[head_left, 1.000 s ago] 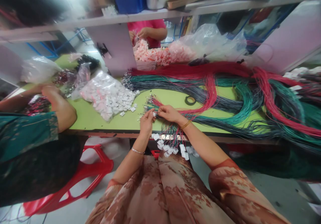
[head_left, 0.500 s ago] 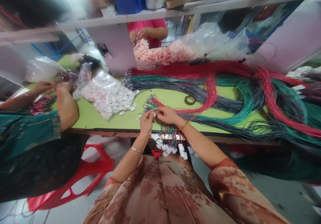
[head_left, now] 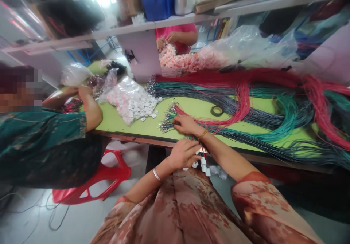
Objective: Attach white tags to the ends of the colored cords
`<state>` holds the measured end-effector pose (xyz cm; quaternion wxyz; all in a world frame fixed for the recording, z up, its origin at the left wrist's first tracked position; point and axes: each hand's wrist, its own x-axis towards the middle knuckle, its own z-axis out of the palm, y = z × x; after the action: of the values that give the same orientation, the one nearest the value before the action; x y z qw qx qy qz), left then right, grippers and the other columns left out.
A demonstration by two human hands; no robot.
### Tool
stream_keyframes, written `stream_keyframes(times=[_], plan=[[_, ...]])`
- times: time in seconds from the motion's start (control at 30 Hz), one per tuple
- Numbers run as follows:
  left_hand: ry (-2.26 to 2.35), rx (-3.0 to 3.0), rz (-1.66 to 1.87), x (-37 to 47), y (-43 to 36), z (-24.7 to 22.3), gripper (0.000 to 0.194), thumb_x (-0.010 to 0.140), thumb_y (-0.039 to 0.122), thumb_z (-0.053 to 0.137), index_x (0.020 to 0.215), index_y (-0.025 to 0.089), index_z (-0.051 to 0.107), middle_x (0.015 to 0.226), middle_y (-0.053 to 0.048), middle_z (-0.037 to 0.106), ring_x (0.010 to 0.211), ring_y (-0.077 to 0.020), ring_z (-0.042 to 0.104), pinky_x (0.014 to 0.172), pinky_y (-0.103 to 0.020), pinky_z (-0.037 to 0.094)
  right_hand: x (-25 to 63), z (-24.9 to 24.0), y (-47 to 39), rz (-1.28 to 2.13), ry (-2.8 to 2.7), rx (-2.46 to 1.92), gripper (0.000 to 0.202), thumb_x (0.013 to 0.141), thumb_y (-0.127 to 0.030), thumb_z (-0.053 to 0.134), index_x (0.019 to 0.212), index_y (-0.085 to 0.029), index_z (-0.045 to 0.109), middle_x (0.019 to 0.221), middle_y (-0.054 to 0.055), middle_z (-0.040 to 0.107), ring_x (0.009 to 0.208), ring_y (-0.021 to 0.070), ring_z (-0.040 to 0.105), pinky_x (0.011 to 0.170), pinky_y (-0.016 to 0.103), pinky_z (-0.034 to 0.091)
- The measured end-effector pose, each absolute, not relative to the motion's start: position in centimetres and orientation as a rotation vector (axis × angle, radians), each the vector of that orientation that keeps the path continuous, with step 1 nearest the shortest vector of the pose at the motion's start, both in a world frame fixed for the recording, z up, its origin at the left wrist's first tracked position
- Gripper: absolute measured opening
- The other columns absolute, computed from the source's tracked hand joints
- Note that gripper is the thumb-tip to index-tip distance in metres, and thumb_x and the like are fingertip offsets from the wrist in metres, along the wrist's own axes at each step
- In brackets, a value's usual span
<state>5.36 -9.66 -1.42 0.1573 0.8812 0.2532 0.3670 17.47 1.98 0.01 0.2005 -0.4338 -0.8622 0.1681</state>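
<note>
My right hand (head_left: pixel 186 124) is at the tipped ends of the green and black wires (head_left: pixel 167 123), with its fingers bent down and closed on wires there. Beside them lie red wires (head_left: pixel 182 113). Nearer to me, my left hand (head_left: pixel 183 154) is at the table's front edge, its fingers stretched out over a hanging cluster of thin wires. White connectors (head_left: pixel 203 162) dangle from this cluster, partly hidden behind the left hand. A plastic bag of white connectors (head_left: pixel 131 100) lies to the left, with a few loose pieces beside it.
A roll of black tape (head_left: pixel 217 110) lies on the green tabletop (head_left: pixel 147 129). Long red wire bundles (head_left: pixel 218 77) stretch across the back. To the left, a co-worker's arm (head_left: pixel 93 109) rests on the table, above a red stool (head_left: pixel 117 171). A shelf (head_left: pixel 169 21) spans overhead.
My left hand has left the right hand's fingertips and dropped to the hanging connectors. My right hand has moved onto the wire ends. The view has shifted to the left.
</note>
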Motion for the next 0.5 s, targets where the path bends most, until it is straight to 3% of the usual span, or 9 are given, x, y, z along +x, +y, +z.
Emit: stream_keyframes(times=[0.1,0.17,0.3,0.5], plan=[[1.214,2.110,1.353,0.9,-7.0,-1.0,0.017,0.083,0.032,0.061,0.095,0.022,0.069,0.102,-0.013,0.067,0.100,-0.0250,0.060,0.093,-0.041,0.044,17.4,-0.5,1.7,0.418,-2.410,-1.224,0.018,0.080,-0.027,0.060,0.095,-0.020,0.066,0.092,0.006,0.066,0.082,0.0200,0.056,0.067,0.028,0.035],[1.638,1.887,1.460,-2.8,-4.5,-0.5,0.019,0.084,0.029,0.057,0.097,0.020,0.067,0.101,-0.014,0.064,0.103,-0.0273,0.056,0.097,-0.044,0.039,17.4,-0.7,1.8,0.395,-2.397,-1.236,0.017,0.080,-0.028,0.061,0.094,-0.021,0.066,0.093,0.007,0.065,0.083,0.0207,0.056,0.066,0.029,0.034],[2.135,1.863,1.204,-8.4,0.0,-0.8,0.028,0.079,0.022,0.055,0.105,0.014,0.061,0.107,-0.018,0.058,0.108,-0.0323,0.050,0.097,-0.048,0.036,17.4,-1.0,2.0,0.404,-2.382,-1.216,0.011,0.082,-0.026,0.059,0.088,-0.021,0.066,0.091,0.006,0.064,0.082,0.0200,0.055,0.064,0.028,0.033],[2.142,2.070,0.922,-9.8,1.4,-2.5,0.018,0.082,0.019,0.048,0.094,0.016,0.060,0.094,-0.015,0.060,0.094,-0.0298,0.052,0.087,-0.042,0.039,17.2,-1.0,2.1,0.433,-2.363,-1.168,0.011,0.084,-0.024,0.055,0.082,-0.020,0.066,0.088,0.005,0.062,0.081,0.0187,0.053,0.066,0.028,0.034]])
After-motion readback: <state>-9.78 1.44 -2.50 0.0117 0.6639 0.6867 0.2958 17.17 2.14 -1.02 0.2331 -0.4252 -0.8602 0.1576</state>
